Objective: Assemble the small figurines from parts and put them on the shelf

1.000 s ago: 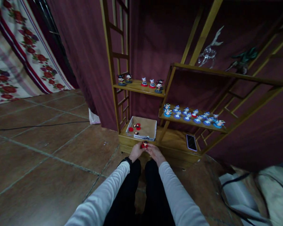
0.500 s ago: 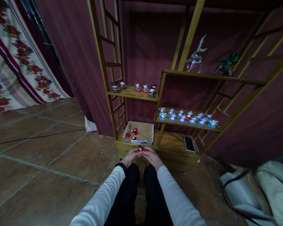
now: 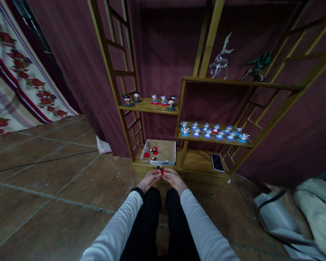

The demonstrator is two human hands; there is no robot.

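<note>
In front of the box's near edge, I hold a small dark-haired figurine (image 3: 159, 169) between both hands. My left hand (image 3: 150, 179) is closed, its fingertips pinching the figurine from the left. On the other side, my right hand (image 3: 174, 178) is closed on a round red base (image 3: 162, 171) at the figurine's lower end. The figurine leans to the left; whether it is joined to the base I cannot tell. Just beyond my hands is a shallow cardboard box (image 3: 167, 148). Inside it lie loose dark-haired figurines (image 3: 153, 158) and flat red discs (image 3: 147, 154).
Several figurines (image 3: 171, 104) stand on the upper left shelf (image 3: 146, 106). Two rows of blue and white figurines (image 3: 208, 133) fill the right shelf. Higher up are a clear deer ornament (image 3: 220, 66) and a green ornament (image 3: 258, 67). A phone (image 3: 217, 162) lies at right.
The figurine has tipped leftward in my fingers, and more of the red base shows beside my right fingertips. The view has shifted slightly.
</note>
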